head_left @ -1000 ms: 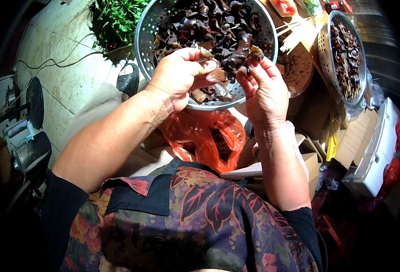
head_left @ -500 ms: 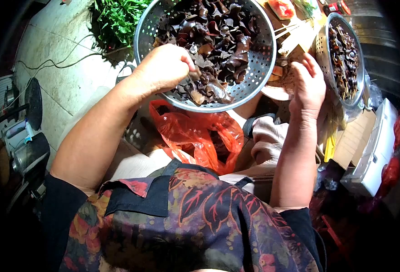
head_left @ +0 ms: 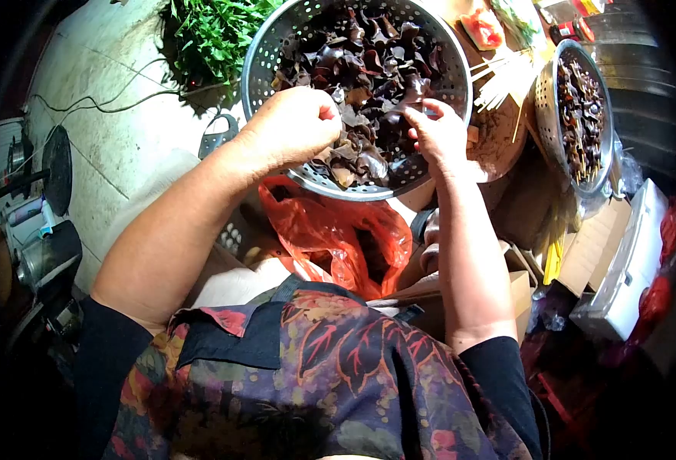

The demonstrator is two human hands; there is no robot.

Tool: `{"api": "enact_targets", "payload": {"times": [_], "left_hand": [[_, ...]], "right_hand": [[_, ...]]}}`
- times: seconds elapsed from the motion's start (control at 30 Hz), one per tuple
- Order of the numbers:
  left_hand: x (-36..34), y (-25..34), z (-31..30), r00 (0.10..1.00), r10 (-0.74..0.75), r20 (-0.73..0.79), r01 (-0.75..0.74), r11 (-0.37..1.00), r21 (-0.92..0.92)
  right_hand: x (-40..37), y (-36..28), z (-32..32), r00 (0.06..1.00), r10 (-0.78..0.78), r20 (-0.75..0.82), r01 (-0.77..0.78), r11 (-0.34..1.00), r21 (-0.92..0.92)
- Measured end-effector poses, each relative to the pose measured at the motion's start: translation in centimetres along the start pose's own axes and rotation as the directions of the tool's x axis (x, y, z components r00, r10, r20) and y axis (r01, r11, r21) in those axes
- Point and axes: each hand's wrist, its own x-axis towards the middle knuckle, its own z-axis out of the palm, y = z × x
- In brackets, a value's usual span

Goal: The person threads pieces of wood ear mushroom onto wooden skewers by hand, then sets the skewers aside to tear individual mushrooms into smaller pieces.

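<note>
Fungus [head_left: 376, 54] in colander [head_left: 261, 46], greens [head_left: 208, 34] left of it, skewer bowl [head_left: 541, 84] right, bag [head_left: 330, 230] nearer the person

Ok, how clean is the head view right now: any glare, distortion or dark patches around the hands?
Head view: heavy fisheye bend, black vignette at the corners; hard light glares off the colander rim and blows out the skewers; left hand and right hand are lit and sharp; the lower right falls into shadow.

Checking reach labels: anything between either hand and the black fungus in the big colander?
Nothing visible. The left hand sits closed on the black fungus at the near side of the colander. The right hand is over its near right part, fingertips at the pile.
</note>
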Motion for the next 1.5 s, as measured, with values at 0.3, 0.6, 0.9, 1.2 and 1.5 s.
{"api": "enact_targets", "payload": {"times": [0.3,0.6,0.9,1.2,1.5], "left_hand": [[0.4,0.7,-0.3,0.992,-0.126,-0.016,0.111,0.920,-0.375],[0.5,1.4,0.9,0.961,0.194,0.199,0.139,0.285,-0.948],[1.1,1.8,2.0,0.993,0.115,0.040,0.004,0.303,-0.953],[0.6,2.4,2.4,0.982,0.109,0.151,0.075,0.510,-0.857],[0.5,2.9,2.4,0.991,0.046,-0.128,-0.136,0.321,-0.937]], "right_hand": [[-4.0,-5.8,-0.9,0.914,-0.018,0.406,-0.244,0.775,0.583],[-7.9,-7.8,-1.9,0.821,-0.156,0.549,-0.378,0.572,0.728],[-7.7,-5.9,-3.7,0.857,-0.171,0.485,-0.158,0.811,0.564],[-7.9,-5.9,-3.1,0.916,-0.191,0.353,-0.156,0.641,0.752],[-8.0,-5.5,-3.2,0.914,-0.065,0.400,-0.236,0.716,0.656]]}}
